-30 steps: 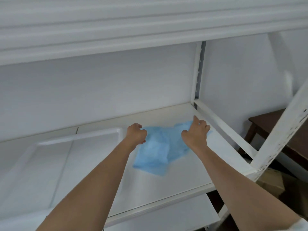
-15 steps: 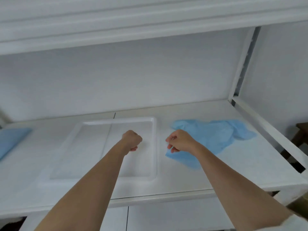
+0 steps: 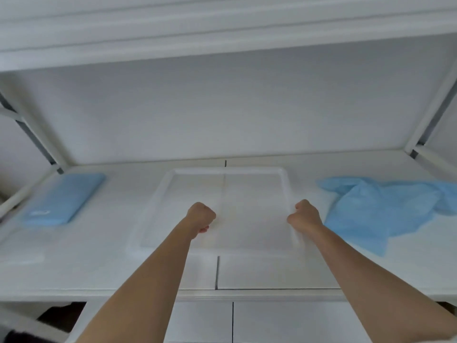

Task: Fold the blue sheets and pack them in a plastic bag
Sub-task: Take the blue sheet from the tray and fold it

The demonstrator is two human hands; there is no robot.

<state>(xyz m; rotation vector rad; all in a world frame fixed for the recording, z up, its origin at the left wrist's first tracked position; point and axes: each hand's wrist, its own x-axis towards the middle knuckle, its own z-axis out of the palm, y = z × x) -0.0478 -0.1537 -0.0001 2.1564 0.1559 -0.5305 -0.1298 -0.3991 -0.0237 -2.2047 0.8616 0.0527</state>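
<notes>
A crumpled blue sheet lies loose on the white shelf at the right, apart from both hands. A flat blue packet wrapped in clear plastic rests at the shelf's left end. My left hand hovers over the middle of a clear plastic tray, curled into a fist with nothing in it. My right hand is also curled shut, at the tray's right rim; whether it touches the rim is unclear. The blue sheet's near edge lies just right of my right wrist.
The white shelf has a seam down its middle and a front lip. An upper shelf hangs low overhead. Upright posts stand at the back left and back right. A lower white panel shows beneath.
Both hands have let go of the blue sheet and moved left over the clear tray. The view has swung left, bringing the blue packet at the shelf's left end into sight.
</notes>
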